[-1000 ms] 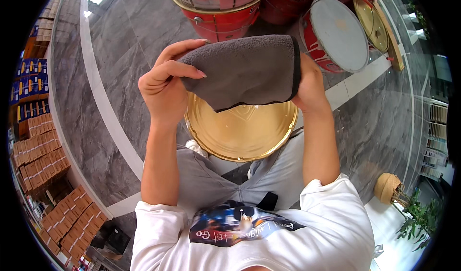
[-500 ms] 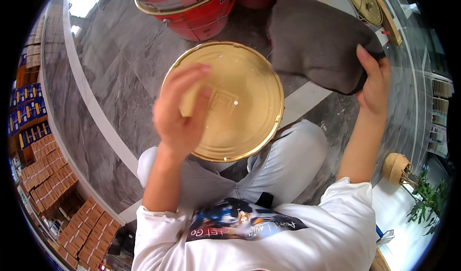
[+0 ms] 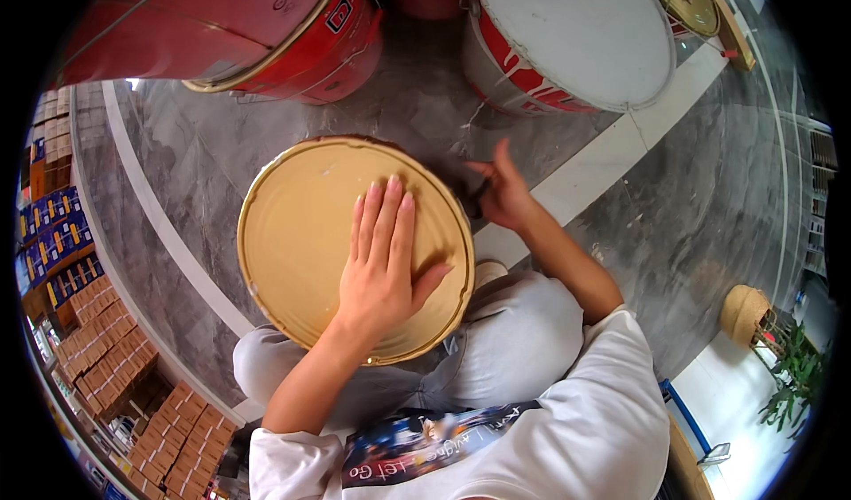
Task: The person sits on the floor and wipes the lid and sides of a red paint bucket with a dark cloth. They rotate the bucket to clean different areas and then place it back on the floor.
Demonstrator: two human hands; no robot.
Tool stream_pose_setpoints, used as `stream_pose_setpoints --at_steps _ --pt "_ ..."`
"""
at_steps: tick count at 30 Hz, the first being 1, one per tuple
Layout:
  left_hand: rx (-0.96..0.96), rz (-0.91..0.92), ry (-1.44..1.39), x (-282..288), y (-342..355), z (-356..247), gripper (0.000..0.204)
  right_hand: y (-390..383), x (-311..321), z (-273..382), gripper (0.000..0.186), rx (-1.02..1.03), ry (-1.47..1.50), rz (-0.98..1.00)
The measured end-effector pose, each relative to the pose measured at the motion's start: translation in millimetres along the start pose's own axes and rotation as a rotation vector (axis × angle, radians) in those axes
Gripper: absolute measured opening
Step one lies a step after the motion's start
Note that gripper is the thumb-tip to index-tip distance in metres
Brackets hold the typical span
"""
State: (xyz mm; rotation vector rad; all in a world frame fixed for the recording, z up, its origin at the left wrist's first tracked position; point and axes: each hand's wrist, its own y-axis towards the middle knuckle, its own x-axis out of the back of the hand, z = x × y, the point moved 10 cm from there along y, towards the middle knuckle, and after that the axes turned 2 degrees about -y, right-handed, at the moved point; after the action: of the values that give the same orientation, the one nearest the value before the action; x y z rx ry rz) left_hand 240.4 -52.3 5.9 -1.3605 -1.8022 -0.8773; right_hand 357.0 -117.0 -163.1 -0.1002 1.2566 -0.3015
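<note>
Cloth now gone from view; left hand point(image 3: 381, 274) is pressing flat, fingers open, on gold lid point(image 3: 306, 234); right hand point(image 3: 503, 194) is reaching beside it, fingers loosely spread, holding nothing visible.

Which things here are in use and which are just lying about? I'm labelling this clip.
In use:
- gold lid, flat under the left hand
- right hand, reaching past the lid's far edge; what it touches is hidden

Lying about:
- red drum
- white-topped drum
- stacked boxes
- basket
- plant
</note>
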Motion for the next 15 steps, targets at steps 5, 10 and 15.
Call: stream_pose_setpoints --at_steps 5,10,15 --pt "-0.005 0.095 0.062 -8 1 0 0.082 38 22 -17 0.046 0.232 -0.787 0.038" --pt "0.025 0.132 0.102 -10 -3 1 0.076 59 -5 -17 0.05 0.414 -1.064 0.285" --pt "0.013 0.134 0.141 -10 -5 -1 0.072 82 84 -52 0.05 0.284 -0.775 0.157"
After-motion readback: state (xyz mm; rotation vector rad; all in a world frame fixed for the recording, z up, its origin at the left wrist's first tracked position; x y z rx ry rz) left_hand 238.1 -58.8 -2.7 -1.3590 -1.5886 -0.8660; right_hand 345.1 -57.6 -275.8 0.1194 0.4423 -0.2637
